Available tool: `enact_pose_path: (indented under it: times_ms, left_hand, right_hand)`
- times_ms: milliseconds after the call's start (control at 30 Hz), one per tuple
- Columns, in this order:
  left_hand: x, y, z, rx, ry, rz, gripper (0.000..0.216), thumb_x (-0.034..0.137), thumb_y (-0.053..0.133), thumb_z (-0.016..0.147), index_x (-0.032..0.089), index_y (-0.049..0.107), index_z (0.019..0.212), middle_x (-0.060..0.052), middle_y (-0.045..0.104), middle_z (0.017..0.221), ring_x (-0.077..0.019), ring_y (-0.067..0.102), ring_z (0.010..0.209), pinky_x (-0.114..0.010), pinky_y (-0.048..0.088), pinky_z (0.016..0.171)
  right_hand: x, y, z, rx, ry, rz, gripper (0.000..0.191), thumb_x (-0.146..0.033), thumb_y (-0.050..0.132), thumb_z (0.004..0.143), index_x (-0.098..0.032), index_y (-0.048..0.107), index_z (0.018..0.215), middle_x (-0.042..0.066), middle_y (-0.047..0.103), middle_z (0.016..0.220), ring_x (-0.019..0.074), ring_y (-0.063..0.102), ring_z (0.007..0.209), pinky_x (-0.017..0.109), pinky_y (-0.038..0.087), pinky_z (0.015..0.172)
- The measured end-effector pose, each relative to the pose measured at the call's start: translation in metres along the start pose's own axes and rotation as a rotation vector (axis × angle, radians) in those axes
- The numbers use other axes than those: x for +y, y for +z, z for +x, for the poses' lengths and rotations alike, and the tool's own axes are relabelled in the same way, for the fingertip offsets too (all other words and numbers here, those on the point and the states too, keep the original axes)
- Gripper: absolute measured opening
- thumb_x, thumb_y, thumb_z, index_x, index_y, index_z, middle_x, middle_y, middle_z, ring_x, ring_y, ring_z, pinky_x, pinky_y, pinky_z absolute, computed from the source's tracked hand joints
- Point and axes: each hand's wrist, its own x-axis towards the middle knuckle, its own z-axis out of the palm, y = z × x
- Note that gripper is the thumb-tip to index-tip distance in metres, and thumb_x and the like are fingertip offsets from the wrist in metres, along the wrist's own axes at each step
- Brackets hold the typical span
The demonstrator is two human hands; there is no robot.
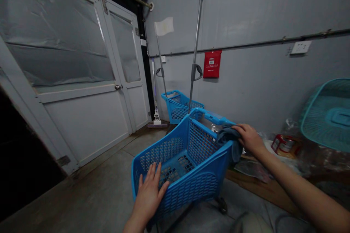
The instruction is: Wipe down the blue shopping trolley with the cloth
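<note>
A blue plastic shopping cart stands in front of me on the concrete floor, tilted to the right. My left hand lies flat with its fingers stretched out on the cart's near rim. My right hand presses a grey-blue cloth against the cart's far corner, just below its blue handle. The fingers curl over the cloth.
A second blue cart stands by the back wall with mop poles in and beside it. White double doors fill the left. A teal fan grille, a red tin and plastic wrapping clutter the right.
</note>
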Motion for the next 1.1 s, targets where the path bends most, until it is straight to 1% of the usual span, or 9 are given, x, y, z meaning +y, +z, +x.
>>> enact_pose_path:
  times_ms: [133, 233, 433, 567, 667, 767, 933, 1000, 1100]
  left_hand:
    - [0.005, 0.0, 0.004, -0.028, -0.011, -0.006, 0.068, 0.056, 0.031, 0.094, 0.02, 0.021, 0.15, -0.011, 0.022, 0.156, -0.0255, 0.019, 0.144, -0.056, 0.022, 0.113]
    - [0.005, 0.001, 0.006, -0.022, -0.018, 0.001, 0.068, 0.057, 0.031, 0.094, 0.02, 0.022, 0.15, -0.011, 0.023, 0.156, -0.0259, 0.02, 0.144, -0.057, 0.022, 0.113]
    - [0.002, 0.003, 0.009, 0.007, -0.022, 0.018, 0.066, 0.056, 0.031, 0.094, 0.021, 0.025, 0.149, -0.012, 0.026, 0.155, -0.0269, 0.024, 0.143, -0.057, 0.023, 0.112]
    - [0.003, 0.002, 0.009, -0.002, -0.011, 0.017, 0.066, 0.056, 0.03, 0.094, 0.02, 0.025, 0.149, -0.012, 0.026, 0.154, -0.0263, 0.023, 0.143, -0.056, 0.023, 0.112]
    - [0.004, 0.0, 0.008, -0.03, -0.034, 0.019, 0.066, 0.056, 0.029, 0.094, 0.02, 0.024, 0.15, -0.011, 0.024, 0.155, -0.0251, 0.022, 0.143, -0.055, 0.023, 0.113]
    - [0.003, -0.002, 0.006, -0.045, -0.043, 0.003, 0.065, 0.054, 0.03, 0.095, 0.021, 0.022, 0.15, -0.01, 0.023, 0.156, -0.0239, 0.021, 0.144, -0.054, 0.023, 0.113]
    - [0.001, 0.0, 0.005, -0.019, -0.046, 0.007, 0.066, 0.056, 0.031, 0.094, 0.021, 0.023, 0.15, -0.01, 0.025, 0.155, -0.025, 0.022, 0.143, -0.055, 0.024, 0.113]
    - [0.001, 0.002, 0.005, -0.008, -0.023, 0.013, 0.066, 0.056, 0.031, 0.094, 0.022, 0.021, 0.15, -0.01, 0.024, 0.155, -0.0259, 0.022, 0.143, -0.056, 0.023, 0.112]
    - [0.001, 0.005, 0.004, 0.018, 0.061, 0.017, 0.068, 0.058, 0.032, 0.094, 0.023, 0.018, 0.151, -0.01, 0.022, 0.156, -0.0276, 0.022, 0.143, -0.059, 0.023, 0.112]
  right_hand:
    - [0.007, 0.0, 0.015, -0.021, 0.031, 0.065, 0.058, -0.02, 0.059, 0.074, -0.017, 0.052, 0.131, 0.013, 0.058, 0.11, 0.0298, 0.052, 0.104, 0.043, 0.044, 0.09]
    - [-0.018, 0.01, 0.017, -0.007, 0.058, 0.09, 0.04, -0.024, 0.06, 0.075, -0.021, 0.062, 0.115, 0.01, 0.06, 0.104, 0.0289, 0.053, 0.098, 0.043, 0.044, 0.088]
    - [-0.101, 0.032, -0.014, 0.076, 0.087, 0.158, 0.032, -0.014, 0.057, 0.076, -0.021, 0.066, 0.106, 0.011, 0.06, 0.116, 0.0328, 0.046, 0.117, 0.051, 0.035, 0.099]
    - [-0.171, 0.043, -0.038, -0.022, -0.093, 0.342, 0.038, -0.009, 0.058, 0.074, -0.024, 0.064, 0.108, 0.009, 0.061, 0.116, 0.0307, 0.046, 0.117, 0.052, 0.034, 0.1]
    - [-0.201, 0.041, -0.038, -0.041, -0.195, 0.478, 0.031, -0.011, 0.058, 0.078, -0.024, 0.063, 0.106, 0.007, 0.062, 0.107, 0.027, 0.051, 0.107, 0.047, 0.041, 0.092]
    - [-0.188, 0.025, -0.025, 0.043, -0.186, 0.518, 0.031, -0.012, 0.051, 0.082, -0.023, 0.062, 0.109, 0.009, 0.06, 0.105, 0.0254, 0.052, 0.103, 0.043, 0.045, 0.088]
    - [-0.114, -0.006, 0.002, 0.263, -0.055, 0.279, 0.035, -0.016, 0.048, 0.085, -0.023, 0.058, 0.117, 0.012, 0.055, 0.118, 0.03, 0.048, 0.114, 0.05, 0.04, 0.097]
    - [-0.093, -0.007, 0.01, 0.205, 0.02, 0.098, 0.037, -0.023, 0.052, 0.085, -0.02, 0.057, 0.121, 0.015, 0.051, 0.126, 0.0352, 0.043, 0.122, 0.054, 0.036, 0.101]
    - [-0.081, 0.003, 0.021, -0.06, 0.103, -0.134, 0.044, -0.037, 0.057, 0.084, -0.016, 0.057, 0.123, 0.018, 0.053, 0.126, 0.0407, 0.041, 0.123, 0.056, 0.034, 0.1]
